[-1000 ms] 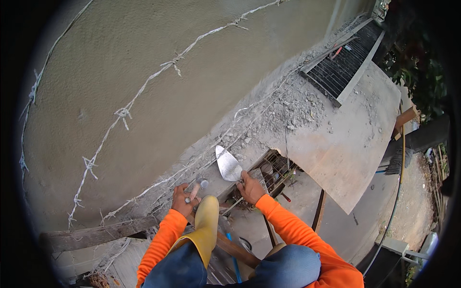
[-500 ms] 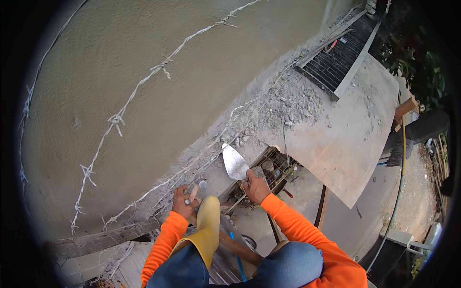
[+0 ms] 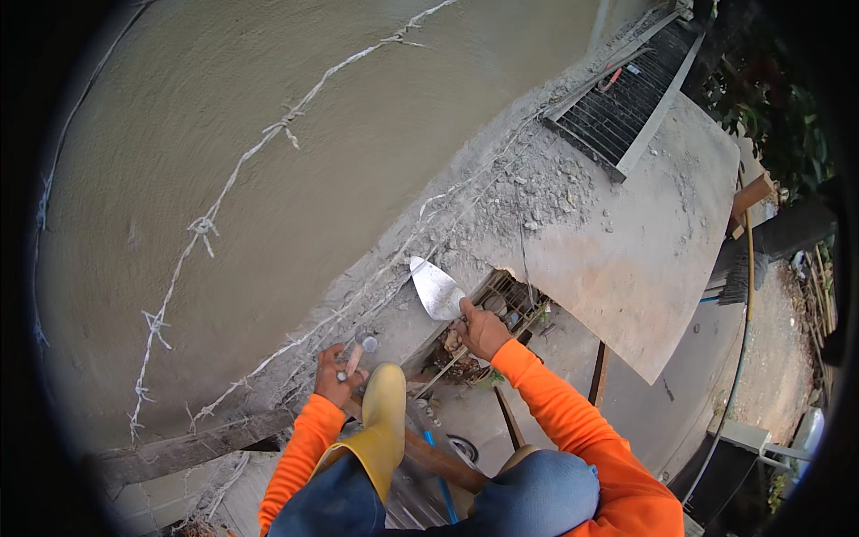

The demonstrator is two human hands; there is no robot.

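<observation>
Head view | trowel (image 3: pixel 436 291) over grey ledge (image 3: pixel 404 328), contact unclear, handle mostly hidden in right hand (image 3: pixel 484 329), closed round it | left hand (image 3: pixel 336 378) curled at pale tool (image 3: pixel 355 360), cannot tell whether gripping

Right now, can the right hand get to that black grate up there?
Probably not without moving closer: the right hand is holding a trowel, and grey rubble lies between the hand and the black grate, which sits well ahead.

The trowel (image 3: pixel 436 291) shifted farther from the boot (image 3: pixel 385 403); nearer rubble (image 3: pixel 559 190).
</observation>
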